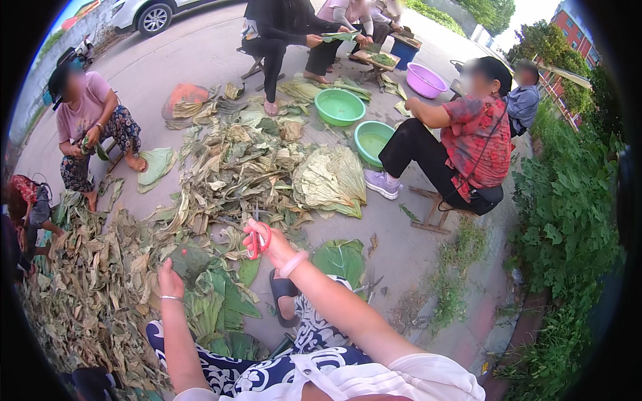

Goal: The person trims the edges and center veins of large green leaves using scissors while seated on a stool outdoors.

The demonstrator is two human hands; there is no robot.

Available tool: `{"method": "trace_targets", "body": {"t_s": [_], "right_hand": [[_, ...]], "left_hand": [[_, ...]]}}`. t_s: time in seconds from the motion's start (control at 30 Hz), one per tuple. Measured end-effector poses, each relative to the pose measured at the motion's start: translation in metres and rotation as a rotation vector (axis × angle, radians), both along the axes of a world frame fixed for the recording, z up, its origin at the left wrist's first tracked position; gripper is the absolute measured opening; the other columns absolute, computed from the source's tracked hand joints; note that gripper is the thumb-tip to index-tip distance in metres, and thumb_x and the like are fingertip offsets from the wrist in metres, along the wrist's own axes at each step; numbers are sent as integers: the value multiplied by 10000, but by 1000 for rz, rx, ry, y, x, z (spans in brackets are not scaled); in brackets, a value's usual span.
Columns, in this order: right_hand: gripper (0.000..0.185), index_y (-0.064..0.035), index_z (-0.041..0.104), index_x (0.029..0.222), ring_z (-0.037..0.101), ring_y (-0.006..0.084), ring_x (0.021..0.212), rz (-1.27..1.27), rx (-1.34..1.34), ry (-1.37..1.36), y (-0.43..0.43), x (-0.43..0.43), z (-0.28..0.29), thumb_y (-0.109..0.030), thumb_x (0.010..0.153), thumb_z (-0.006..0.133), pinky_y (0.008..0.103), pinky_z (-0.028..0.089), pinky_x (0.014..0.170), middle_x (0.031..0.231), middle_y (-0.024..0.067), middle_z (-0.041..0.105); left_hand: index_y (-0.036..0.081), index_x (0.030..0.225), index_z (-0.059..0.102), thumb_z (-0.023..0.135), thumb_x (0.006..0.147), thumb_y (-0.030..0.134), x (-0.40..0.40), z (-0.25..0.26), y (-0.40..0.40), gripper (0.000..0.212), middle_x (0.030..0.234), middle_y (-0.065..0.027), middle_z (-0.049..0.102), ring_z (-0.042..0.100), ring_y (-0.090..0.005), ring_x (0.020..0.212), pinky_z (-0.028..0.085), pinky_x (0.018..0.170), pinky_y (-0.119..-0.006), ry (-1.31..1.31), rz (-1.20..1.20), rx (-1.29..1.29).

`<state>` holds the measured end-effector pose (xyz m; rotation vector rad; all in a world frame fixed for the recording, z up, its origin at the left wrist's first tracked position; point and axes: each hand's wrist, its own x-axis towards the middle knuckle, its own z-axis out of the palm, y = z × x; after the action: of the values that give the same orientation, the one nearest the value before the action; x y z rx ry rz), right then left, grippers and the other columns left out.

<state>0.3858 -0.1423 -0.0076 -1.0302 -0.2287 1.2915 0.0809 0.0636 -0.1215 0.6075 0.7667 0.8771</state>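
Observation:
My right hand [273,245] holds a pair of scissors with red handles [259,240], its blades pointing away from me over a heap of dry, withered leaves [241,160]. To the left, my left hand [171,281] is raised beside a dark green leaf [189,261]; whether its fingers touch the leaf I cannot tell. Large green leaves [228,295] lie between my arms, near my feet. Another broad green leaf [341,258] is on the ground beyond my right forearm. A stack of pale, flattened leaves [328,178] rests at the heap's right side.
Several people sit around the heap on low stools, one in a red patterned shirt [476,135] at the right. Two green basins [340,107] and a pink basin [426,80] stand beyond. More dry leaves [95,280] cover the ground at left; green plants [562,230] edge the right.

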Motion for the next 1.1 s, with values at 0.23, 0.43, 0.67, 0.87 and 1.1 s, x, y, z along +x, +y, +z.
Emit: {"method": "trace_targets", "body": {"t_s": [0.23, 0.43, 0.67, 0.87, 1.1], "right_hand": [[551, 9, 588, 1073, 625, 134, 644, -52, -39, -58, -8, 15, -8, -501, 868, 628, 256, 502, 547, 793, 103, 664], [557, 27, 588, 1079, 619, 134, 648, -48, -29, -81, -5, 17, -2, -488, 871, 630, 257, 497, 536, 793, 106, 661], [507, 18, 592, 1098, 607, 137, 701, 9, -9, -79, -4, 12, 7, -446, 896, 615, 279, 511, 593, 822, 93, 646], [546, 32, 595, 1071, 610, 134, 653, -11, -13, -98, -1, 5, 9, -476, 874, 633, 264, 489, 515, 790, 106, 653], [502, 18, 598, 1094, 610, 136, 705, 29, 4, -109, 1, -2, 18, -447, 905, 599, 270, 499, 601, 821, 96, 648]], "left_hand": [[-32, 1233, 543, 457, 975, 249, 40, -3, -13, 391, 1247, -143, 599, 559, -266, 1157, 370, 1062, -383, 49, -117, 83], [-46, 1221, 540, 481, 960, 245, 59, 12, -12, 396, 1242, -155, 597, 558, -271, 1158, 374, 1059, -387, -52, -178, -20], [-56, 1233, 527, 480, 962, 251, 66, 42, -7, 412, 1247, -161, 593, 557, -283, 1156, 378, 1053, -395, -115, -185, 22], [-54, 1247, 516, 451, 985, 237, 72, 74, 5, 397, 1267, -151, 579, 543, -270, 1171, 378, 1053, -383, -136, -147, 59], [-36, 1221, 538, 476, 993, 187, 58, 156, 78, 325, 1230, -112, 602, 567, -192, 1129, 402, 1028, -319, -302, -27, 183]]}}
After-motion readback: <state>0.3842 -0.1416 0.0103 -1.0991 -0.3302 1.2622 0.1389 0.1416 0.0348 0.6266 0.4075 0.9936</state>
